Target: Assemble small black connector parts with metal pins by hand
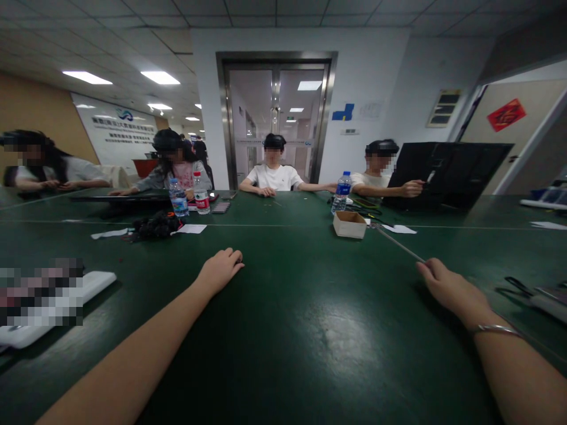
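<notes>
My left hand (220, 271) rests on the green table left of centre, its fingers curled together. Something small and dark shows at the fingertips, too small to name. On the right, my right hand (452, 292), with a silver bangle at the wrist, is closed with thumb and forefinger pinched on a long, thin pale rod or cord (401, 244). That thin piece runs away from the hand toward a small open cardboard box (349, 227); its far end lies beside the box.
A white device (95, 284) lies at left, and cables (520, 287) at right. Farther back are black tangled items (156, 227), water bottles (178, 199), papers (191, 229) and a large black panel (443, 174). Several people with head cameras sit across the green table (287, 283).
</notes>
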The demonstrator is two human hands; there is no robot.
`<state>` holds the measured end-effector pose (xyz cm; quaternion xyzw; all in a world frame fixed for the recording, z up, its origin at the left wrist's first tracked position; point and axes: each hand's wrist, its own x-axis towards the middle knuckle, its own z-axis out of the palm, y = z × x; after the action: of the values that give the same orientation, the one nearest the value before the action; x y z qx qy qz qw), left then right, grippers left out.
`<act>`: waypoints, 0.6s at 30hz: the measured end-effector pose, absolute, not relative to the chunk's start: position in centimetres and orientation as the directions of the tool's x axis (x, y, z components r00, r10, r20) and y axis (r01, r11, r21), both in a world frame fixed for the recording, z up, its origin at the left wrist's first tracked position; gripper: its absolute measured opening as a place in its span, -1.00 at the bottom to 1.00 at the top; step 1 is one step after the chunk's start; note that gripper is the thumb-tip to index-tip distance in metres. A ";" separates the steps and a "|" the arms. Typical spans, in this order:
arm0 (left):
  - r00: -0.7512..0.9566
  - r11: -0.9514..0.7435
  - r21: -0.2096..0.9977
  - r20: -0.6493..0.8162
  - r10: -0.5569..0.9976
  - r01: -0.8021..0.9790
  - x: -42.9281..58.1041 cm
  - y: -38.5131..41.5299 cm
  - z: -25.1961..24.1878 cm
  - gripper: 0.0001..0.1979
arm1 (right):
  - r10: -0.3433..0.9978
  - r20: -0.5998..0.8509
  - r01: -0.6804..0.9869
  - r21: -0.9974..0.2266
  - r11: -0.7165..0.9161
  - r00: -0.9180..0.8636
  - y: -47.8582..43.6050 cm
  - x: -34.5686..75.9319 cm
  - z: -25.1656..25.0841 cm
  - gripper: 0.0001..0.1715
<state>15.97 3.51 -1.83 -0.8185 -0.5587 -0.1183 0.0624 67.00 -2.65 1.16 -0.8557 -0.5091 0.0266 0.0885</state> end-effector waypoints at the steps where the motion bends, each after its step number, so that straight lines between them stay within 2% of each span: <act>1: 0.373 -0.393 0.028 0.259 0.891 0.919 17.3 3.7 -1.7 -0.74 | 0.875 0.058 0.865 -0.193 -0.463 0.481 -2.7 66.9 1.2 -0.47; 6: 0.417 -0.440 0.046 0.239 0.877 0.897 21.9 4.5 -1.7 -0.75 | 0.888 0.109 0.880 -0.233 -0.413 0.446 -2.4 67.1 0.6 -0.58; 12: 0.423 -0.468 0.129 0.270 0.865 0.874 25.5 4.6 -2.1 -0.74 | 0.905 0.095 0.889 -0.253 -0.381 0.414 -2.3 67.4 0.3 -0.53; 18: 0.422 -0.487 0.220 0.284 0.861 0.845 27.8 4.2 -2.5 -0.69 | 0.840 0.186 0.806 -0.444 -0.391 0.510 -2.2 67.7 -0.1 -0.58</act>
<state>27.78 4.16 -2.46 -0.8430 -0.5059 -0.1816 -0.0215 67.66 -2.22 -0.07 -0.8333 -0.4938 0.0344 0.2461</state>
